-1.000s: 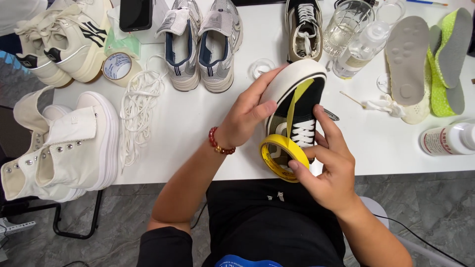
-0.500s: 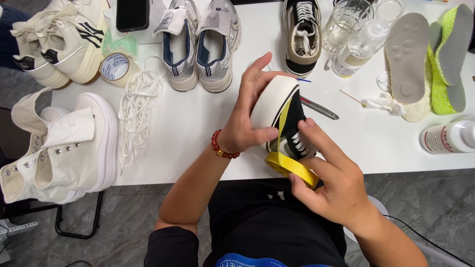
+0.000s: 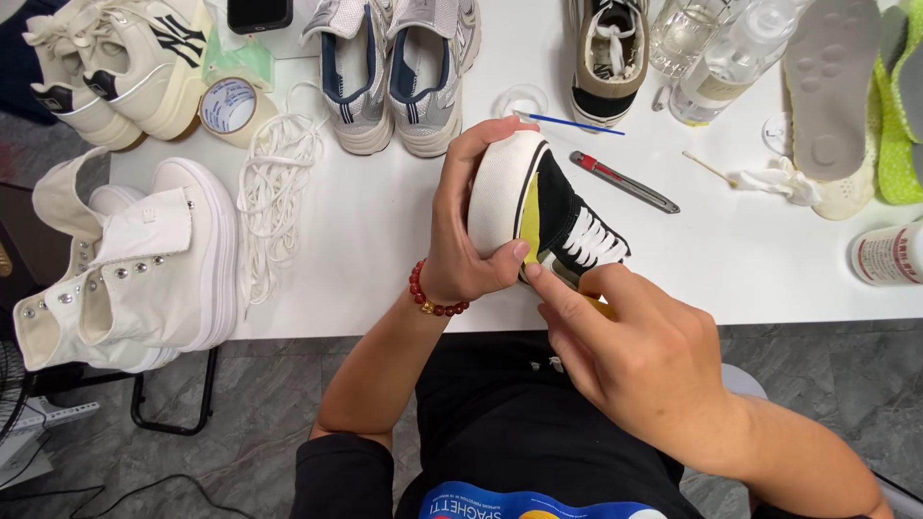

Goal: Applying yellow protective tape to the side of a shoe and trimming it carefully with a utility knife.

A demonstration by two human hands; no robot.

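Your left hand (image 3: 471, 240) wraps its grip around the smooth white rubber toe of the black canvas shoe (image 3: 553, 211), tilted above the desk (image 3: 385, 231) edge. Your right hand (image 3: 644, 356) pinches yellow tape (image 3: 529, 216) against its sole.

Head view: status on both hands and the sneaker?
Left hand grips black sneaker by its white toe. Right hand presses yellow tape on its side. Nothing in the way.

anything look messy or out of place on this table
Loose white laces lie in a tangled heap beside the tape roll, and two insoles sit out of their shoes at the table's far right. Nothing looks spilled or broken.
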